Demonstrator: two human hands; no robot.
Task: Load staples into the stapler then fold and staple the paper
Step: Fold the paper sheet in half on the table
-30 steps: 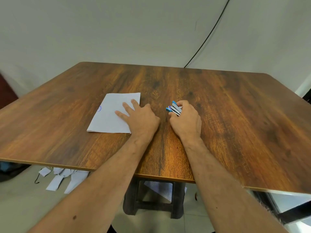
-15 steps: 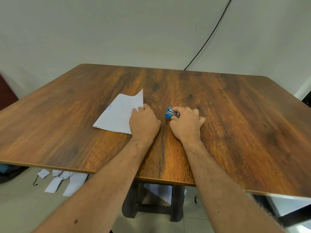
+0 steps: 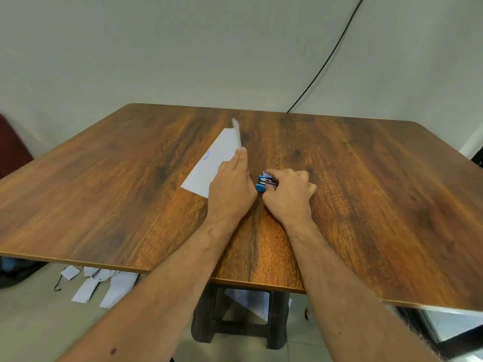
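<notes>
One paper [image 3: 213, 163], one stapler [image 3: 264, 182], two hands.

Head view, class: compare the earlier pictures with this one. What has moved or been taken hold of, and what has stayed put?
The left hand, first flat on the paper, has taken its right edge and lifted it, tilting the sheet up towards the left. The right hand has closed further round the blue stapler, which turned slightly. The stapler remains on the table, right of the paper.

You're working at a brown wood-grain table [image 3: 366, 205]. On it lie a white paper [image 3: 214, 163], its right edge lifted, and just beside it a small blue stapler [image 3: 262, 182].
</notes>
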